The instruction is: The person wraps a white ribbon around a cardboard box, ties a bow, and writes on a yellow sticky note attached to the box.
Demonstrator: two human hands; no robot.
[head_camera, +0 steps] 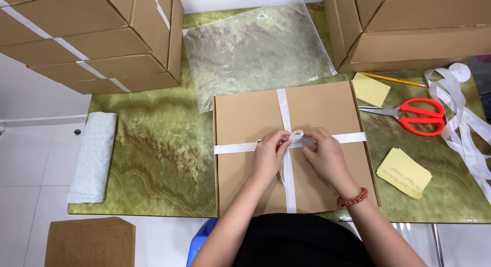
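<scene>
Head view: a flat brown box (294, 149) is centred on the green bench (158, 154), white ribbon (286, 113) crossed over it. The crossing is pinched by left hand (269, 153) and right hand (323, 155); tension is best kept even, knot centred.

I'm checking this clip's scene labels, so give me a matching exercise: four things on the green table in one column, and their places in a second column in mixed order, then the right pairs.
Things:
1. scissors
2. rolled towel
3. clear plastic bag
4. white ribbon

Places:
A. at the table's left edge
B. crossed over the flat cardboard box, under both hands
C. right of the box, beside the yellow notes
D. behind the box, lying flat

Pairs: 1-C, 2-A, 3-D, 4-B. The left hand and right hand pinch the ribbon where its bands cross.
</scene>
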